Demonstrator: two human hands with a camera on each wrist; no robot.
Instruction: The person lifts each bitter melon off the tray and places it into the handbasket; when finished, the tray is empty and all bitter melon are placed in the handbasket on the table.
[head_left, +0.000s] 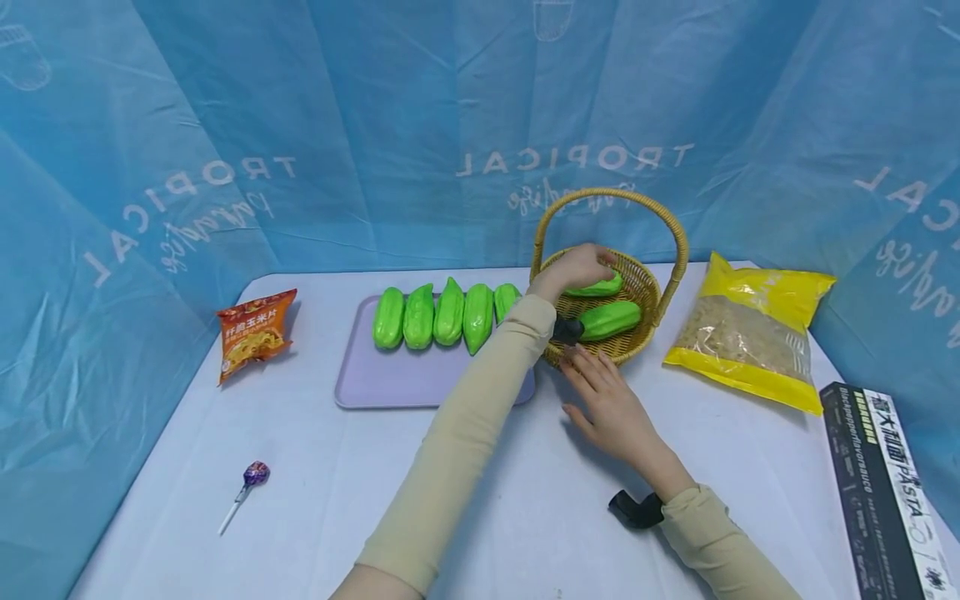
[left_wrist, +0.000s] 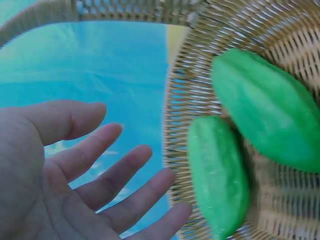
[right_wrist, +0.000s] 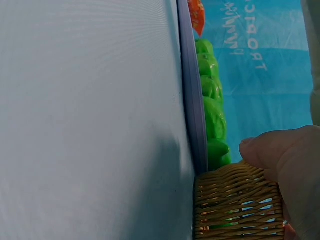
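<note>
A round wicker basket (head_left: 641, 287) with a tall arched handle holds two elongated green ribbed fruits; one fruit (head_left: 611, 320) lies nearer me and the other (head_left: 602, 286) farther back. My left hand (head_left: 577, 268) is over the basket's far left part, partly covering the farther fruit in the head view. In the left wrist view its fingers are spread and loosely bent, with nothing in the palm. My right hand (head_left: 615, 408) touches the basket's near side with its fingers extended. Its thumb (right_wrist: 265, 147) lies by the rim in the right wrist view, where the other fingers are mostly hidden.
Left of the basket, a purple tray (head_left: 405, 379) carries a row of several more green ribbed fruits (head_left: 448, 312). An orange snack bag (head_left: 257, 329) and a lollipop (head_left: 255, 475) lie at left. At right are a yellow bag (head_left: 750, 333) and a black pasta box (head_left: 877, 492).
</note>
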